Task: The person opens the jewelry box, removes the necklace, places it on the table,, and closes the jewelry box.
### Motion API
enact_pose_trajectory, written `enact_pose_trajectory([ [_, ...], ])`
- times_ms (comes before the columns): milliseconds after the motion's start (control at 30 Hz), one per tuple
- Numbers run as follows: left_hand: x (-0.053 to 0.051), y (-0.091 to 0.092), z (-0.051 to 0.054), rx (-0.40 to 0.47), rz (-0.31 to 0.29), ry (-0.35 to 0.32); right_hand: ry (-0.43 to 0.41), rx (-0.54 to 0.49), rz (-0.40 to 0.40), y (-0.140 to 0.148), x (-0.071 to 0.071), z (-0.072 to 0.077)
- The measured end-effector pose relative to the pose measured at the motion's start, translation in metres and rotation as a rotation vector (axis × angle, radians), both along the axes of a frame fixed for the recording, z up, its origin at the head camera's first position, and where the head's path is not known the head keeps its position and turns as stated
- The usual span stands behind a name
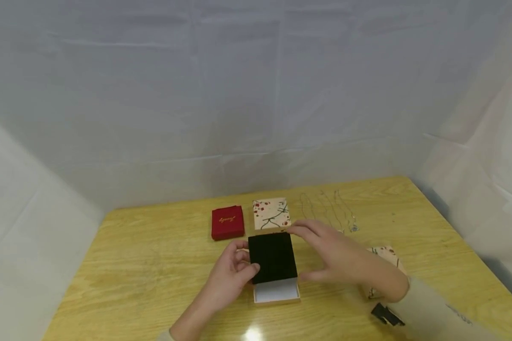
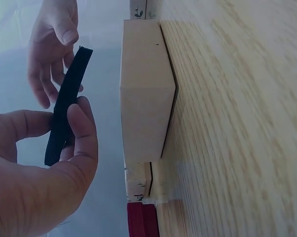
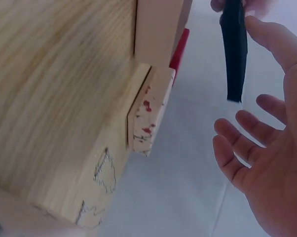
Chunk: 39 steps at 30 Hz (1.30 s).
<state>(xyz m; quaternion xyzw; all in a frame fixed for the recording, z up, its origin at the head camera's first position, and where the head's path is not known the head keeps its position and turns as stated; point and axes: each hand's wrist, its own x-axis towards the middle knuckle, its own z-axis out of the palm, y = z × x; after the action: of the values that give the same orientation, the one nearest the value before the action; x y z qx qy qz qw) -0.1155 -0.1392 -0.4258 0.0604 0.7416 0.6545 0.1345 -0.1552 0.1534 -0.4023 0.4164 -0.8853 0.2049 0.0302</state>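
Note:
My left hand [image 1: 230,274] pinches a square black pad [image 1: 273,258] by its left edge, thumb on one face and fingers on the other. That pad, thin and slightly bent in the left wrist view, is held above a shallow pale box [image 2: 143,89]. In the head view the box's white inside shows below the pad; the rest is hidden. My right hand [image 1: 337,251] is at the pad's right side with fingers spread. In the right wrist view its thumb lies close to the pad [image 3: 235,54]; whether they touch I cannot tell.
Behind the box are a closed red jewelry box [image 1: 227,222] and a blossom-patterned box [image 1: 270,213]. Thin chain necklaces [image 1: 353,226] lie back right. Under my right forearm are another blossom-patterned piece [image 1: 386,255] and a small black item [image 1: 387,315].

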Motion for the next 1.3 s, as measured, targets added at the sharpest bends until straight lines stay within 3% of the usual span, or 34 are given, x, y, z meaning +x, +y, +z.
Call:
enact_pose_trajectory([
  [200,0.000,0.000,-0.001,0.046,-0.023,-0.017,0.030,-0.005,0.038,-0.012,0.004,-0.006],
  [467,-0.001,0.000,-0.003,0.105,-0.046,-0.061,-0.069,0.016,-0.006,-0.015,0.010,-0.007],
  [700,-0.001,0.000,-0.004,0.109,-0.071,-0.086,-0.096,-0.010,0.006,-0.011,0.010,-0.009],
  [867,0.001,0.000,-0.003,0.053,-0.049,-0.062,-0.137,-0.005,-0.028,-0.007,0.012,-0.005],
  [1067,0.001,-0.004,-0.004,-0.086,-0.021,0.017,-0.131,0.031,-0.056,0.000,0.013,0.001],
  [1300,0.001,-0.010,-0.008,-0.300,-0.068,0.117,-0.118,0.052,-0.019,0.008,0.012,0.002],
])
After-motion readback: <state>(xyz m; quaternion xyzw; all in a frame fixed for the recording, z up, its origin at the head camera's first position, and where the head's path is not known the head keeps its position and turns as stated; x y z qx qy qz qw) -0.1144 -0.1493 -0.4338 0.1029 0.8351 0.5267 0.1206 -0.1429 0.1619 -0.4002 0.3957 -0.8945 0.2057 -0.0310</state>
